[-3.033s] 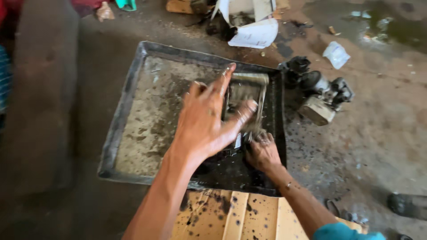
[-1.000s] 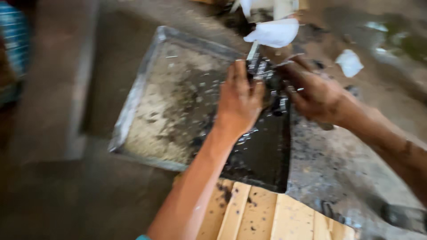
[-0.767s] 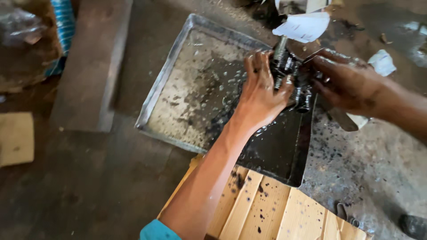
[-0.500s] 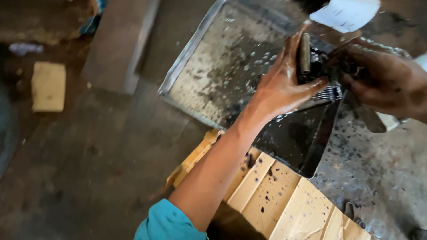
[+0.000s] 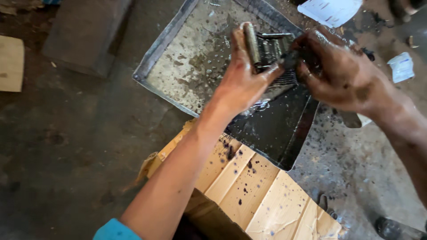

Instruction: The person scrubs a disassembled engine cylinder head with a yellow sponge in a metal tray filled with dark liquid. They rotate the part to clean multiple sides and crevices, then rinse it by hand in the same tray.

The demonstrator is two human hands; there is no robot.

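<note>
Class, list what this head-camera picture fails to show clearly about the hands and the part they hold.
- Ribbed metal part: its middle is hidden by the left hand and right hand.
- Right fingers: tips hidden by oil and the part.
- Metal tray: far corner cut off by the top edge.

The left hand (image 5: 242,84) and right hand (image 5: 342,75) are covering much of the metal part (image 5: 271,53), so its shape is staying unclear. At 12 o'clock, the frame edge is cutting off the tray (image 5: 164,42) and white paper (image 5: 333,10).
</note>
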